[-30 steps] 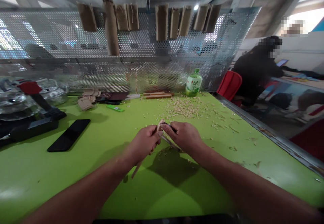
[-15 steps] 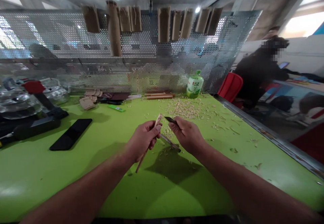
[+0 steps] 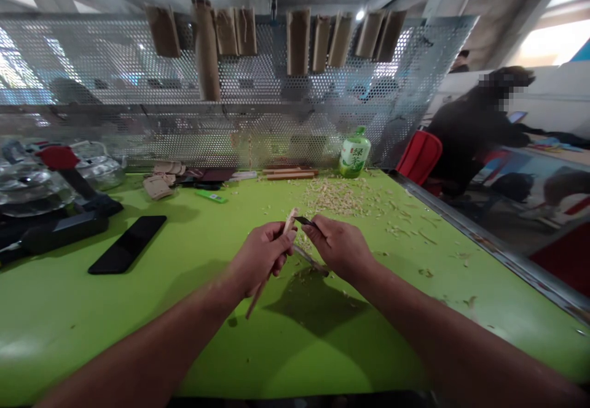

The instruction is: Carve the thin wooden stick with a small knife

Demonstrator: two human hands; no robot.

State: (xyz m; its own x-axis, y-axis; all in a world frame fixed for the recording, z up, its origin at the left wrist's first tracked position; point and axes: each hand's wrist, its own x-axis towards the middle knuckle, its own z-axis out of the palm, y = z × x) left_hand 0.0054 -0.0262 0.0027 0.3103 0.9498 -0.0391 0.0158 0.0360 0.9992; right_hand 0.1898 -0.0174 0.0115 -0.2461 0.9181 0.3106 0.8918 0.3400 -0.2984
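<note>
My left hand [image 3: 265, 253] is closed around a thin wooden stick [image 3: 291, 220], whose pale upper end sticks out above my thumb and whose lower end slants down toward me. A dark knife blade [image 3: 304, 220] is gripped in my right hand [image 3: 342, 245], its tip touching or very near the stick's pale end. Beneath the hands, a narrow greyish tool or stick [image 3: 311, 262] lies on the green table [image 3: 221, 359]. Behind them is a pile of pale wood shavings [image 3: 334, 196].
A black phone [image 3: 128, 244] and a red-and-black tool [image 3: 59, 157] are at the left. Near the mesh panel [image 3: 267, 131] stand a green bottle [image 3: 354, 153], wooden strips [image 3: 290, 175] and a green cutter [image 3: 211, 196]. A person [image 3: 474, 125] is at the right, beyond a red chair [image 3: 419, 157].
The blade in my right hand has moved slightly left and down, closer to the stick. My left hand has barely shifted, still holding the stick.
</note>
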